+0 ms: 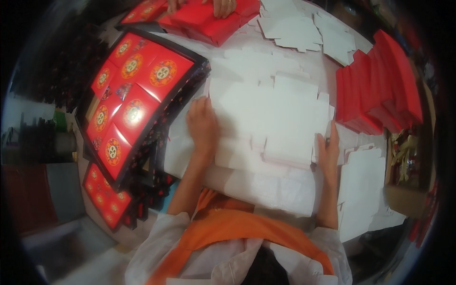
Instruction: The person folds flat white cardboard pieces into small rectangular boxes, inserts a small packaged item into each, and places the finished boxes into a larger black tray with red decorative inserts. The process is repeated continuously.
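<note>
A white die-cut cardboard box blank (289,118) lies in front of me on more blanks, with its flaps spread flat. My left hand (203,122) is closed at its left edge, the fingers bent close together beside the black tray. At the opposite edge, my right hand (328,149) has thumb and fingers about a flap. Part of each hand's grip is hidden. Just left of my left hand stands a black-rimmed tray (202,66) filled with red boxes (133,111) that bear round yellow emblems.
Folded red boxes (375,90) stand in a row at right. More white blanks (363,190) lie below them, beside a brown carton (406,199). Another stack with red boxes (107,194) sits lower left. Across the table, another person's hands (223,7) rest on red boxes (204,23).
</note>
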A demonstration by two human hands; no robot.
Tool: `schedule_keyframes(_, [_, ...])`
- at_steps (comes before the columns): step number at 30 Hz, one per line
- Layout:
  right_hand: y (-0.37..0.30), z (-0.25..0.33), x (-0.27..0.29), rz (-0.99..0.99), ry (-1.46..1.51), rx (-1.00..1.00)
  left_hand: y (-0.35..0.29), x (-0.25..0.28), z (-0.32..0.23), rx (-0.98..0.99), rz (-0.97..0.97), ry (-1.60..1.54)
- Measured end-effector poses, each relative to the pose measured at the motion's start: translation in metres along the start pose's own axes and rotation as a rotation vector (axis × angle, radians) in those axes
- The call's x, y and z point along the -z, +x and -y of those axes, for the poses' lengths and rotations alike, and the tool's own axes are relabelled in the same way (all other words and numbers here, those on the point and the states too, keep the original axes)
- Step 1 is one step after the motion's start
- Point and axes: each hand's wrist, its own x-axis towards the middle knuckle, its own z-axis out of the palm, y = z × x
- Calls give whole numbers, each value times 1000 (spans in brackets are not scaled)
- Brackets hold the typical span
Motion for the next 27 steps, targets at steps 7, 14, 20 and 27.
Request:
schedule_keyframes(7, [-1, -10, -13, -63, 205, 12, 23, -11, 30, -151, -158, 38])
schedule_keyframes(14, [2, -7, 18, -151, 222, 108, 44, 119, -17, 612, -22, -1319])
schedule_keyframes(20, [-9, 38, 61, -89, 890, -197, 13, 127, 10, 71, 62, -1093])
schedule_keyframes(27, [-31, 43, 49, 206, 606, -253, 0, 112, -1, -85, 610, -1557])
